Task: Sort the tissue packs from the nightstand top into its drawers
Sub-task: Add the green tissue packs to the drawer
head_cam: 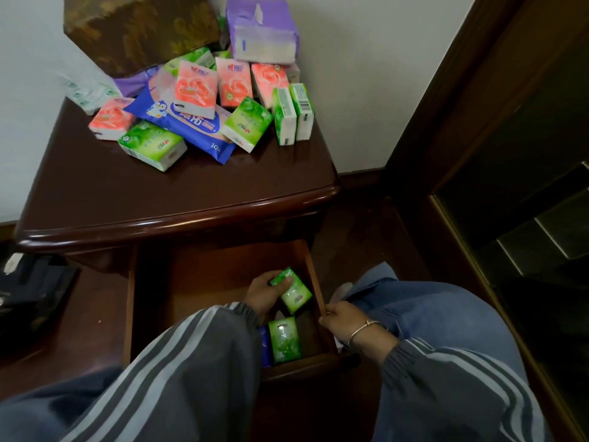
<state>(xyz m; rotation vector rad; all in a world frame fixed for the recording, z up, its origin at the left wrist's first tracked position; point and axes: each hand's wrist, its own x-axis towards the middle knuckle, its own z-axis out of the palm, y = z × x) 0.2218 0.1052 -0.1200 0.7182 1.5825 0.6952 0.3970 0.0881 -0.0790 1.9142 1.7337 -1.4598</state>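
Head view: a person's left hand [263,293] curls its fingers round a green tissue pack [296,295] inside the open drawer [314,272] of a dark wooden nightstand [159,193], close to the drawer's right wall. A second green pack [284,339] stands near the drawer's front right corner, with a blue pack [265,346] just beside it. The right hand [342,319], a bangle [361,333] at its wrist, pinches the rim of the drawer's right wall. A heap of pink and green packs [234,81], a blue wipes pouch [181,122] and a purple pack [263,30] crowd the back edge of the nightstand top, beside a brown patterned box [140,30].
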